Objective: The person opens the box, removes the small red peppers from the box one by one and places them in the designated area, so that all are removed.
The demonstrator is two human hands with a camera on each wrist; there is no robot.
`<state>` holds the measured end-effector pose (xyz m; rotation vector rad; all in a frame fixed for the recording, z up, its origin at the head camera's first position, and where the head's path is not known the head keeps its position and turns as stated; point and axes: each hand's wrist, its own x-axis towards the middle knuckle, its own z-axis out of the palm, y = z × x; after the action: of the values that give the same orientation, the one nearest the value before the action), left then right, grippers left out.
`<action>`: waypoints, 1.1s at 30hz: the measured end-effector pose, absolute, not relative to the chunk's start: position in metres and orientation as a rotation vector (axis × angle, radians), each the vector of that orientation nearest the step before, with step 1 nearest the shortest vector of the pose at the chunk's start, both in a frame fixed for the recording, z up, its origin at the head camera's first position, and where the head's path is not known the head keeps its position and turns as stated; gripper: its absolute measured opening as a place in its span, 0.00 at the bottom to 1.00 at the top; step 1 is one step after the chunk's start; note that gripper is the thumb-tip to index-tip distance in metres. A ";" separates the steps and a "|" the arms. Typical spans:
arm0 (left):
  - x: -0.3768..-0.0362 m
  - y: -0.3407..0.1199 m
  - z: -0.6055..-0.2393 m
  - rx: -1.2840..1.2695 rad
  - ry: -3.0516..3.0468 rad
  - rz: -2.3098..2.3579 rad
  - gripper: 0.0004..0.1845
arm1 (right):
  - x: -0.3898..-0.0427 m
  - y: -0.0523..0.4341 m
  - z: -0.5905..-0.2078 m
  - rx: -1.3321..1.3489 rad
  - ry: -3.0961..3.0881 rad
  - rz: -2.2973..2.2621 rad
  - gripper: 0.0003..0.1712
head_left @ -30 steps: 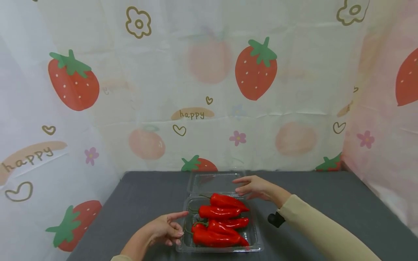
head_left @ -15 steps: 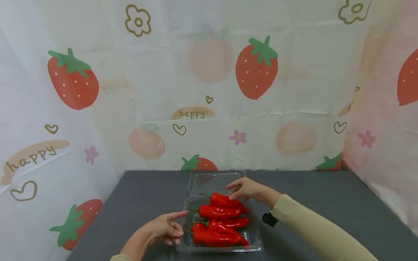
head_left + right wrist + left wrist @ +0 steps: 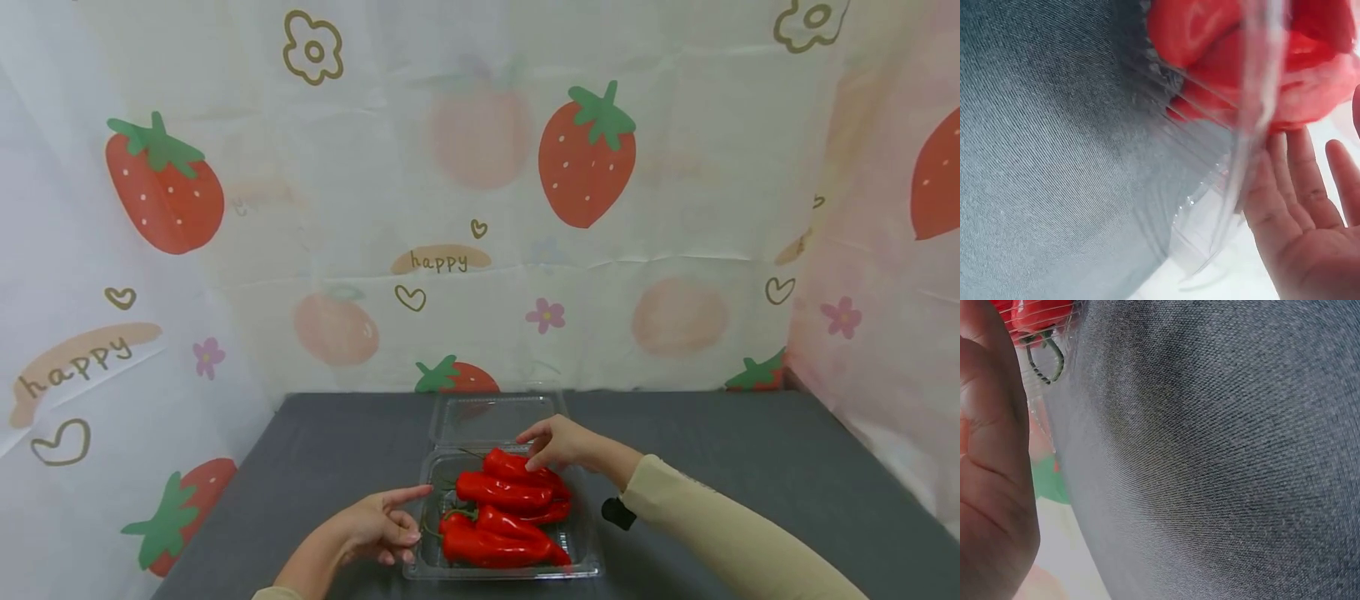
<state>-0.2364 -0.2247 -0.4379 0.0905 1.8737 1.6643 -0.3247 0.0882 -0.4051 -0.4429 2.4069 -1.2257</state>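
Note:
Several glossy red peppers [image 3: 506,492] with green stems lie side by side in a clear plastic clamshell container [image 3: 502,573]. My right hand [image 3: 564,442] is over the container's far right part. Its fingertips touch the farthest pepper [image 3: 517,465]; in the right wrist view the fingers [image 3: 1307,181] look fairly straight against the red surface. Beside the container's left wall is my left hand [image 3: 375,525], index finger straight along the rim and thumb near the wall. Whether the left hand touches the wall is hard to tell.
The container's clear lid [image 3: 495,419] lies folded back behind it. Both stand on a dark grey cloth-covered table [image 3: 712,467]. A strawberry-print curtain [image 3: 480,208] encloses the back and sides. A small black object [image 3: 618,513] is at the right wrist.
My right hand has moved left and down from above the lid onto the farthest pepper. The far peppers have shifted slightly toward the near side and bunched together. The left hand has stayed put.

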 end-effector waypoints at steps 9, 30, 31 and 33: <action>-0.236 -0.224 -0.438 0.077 1.864 1.666 0.40 | -0.318 0.085 -0.410 -0.410 2.381 -1.236 0.25; -0.236 -0.225 -0.438 0.086 1.870 1.668 0.40 | -0.313 0.078 -0.418 -0.368 2.332 -1.278 0.28; -0.236 -0.225 -0.439 0.088 1.869 1.672 0.40 | -0.312 0.078 -0.418 -0.367 2.329 -1.281 0.28; -0.236 -0.225 -0.439 0.089 1.870 1.676 0.40 | -0.312 0.078 -0.418 -0.367 2.323 -1.289 0.28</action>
<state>-0.2363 -0.2250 -0.4388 0.0895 1.8701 1.6760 -0.3120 0.0775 -0.4176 -0.3671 2.3228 -1.2888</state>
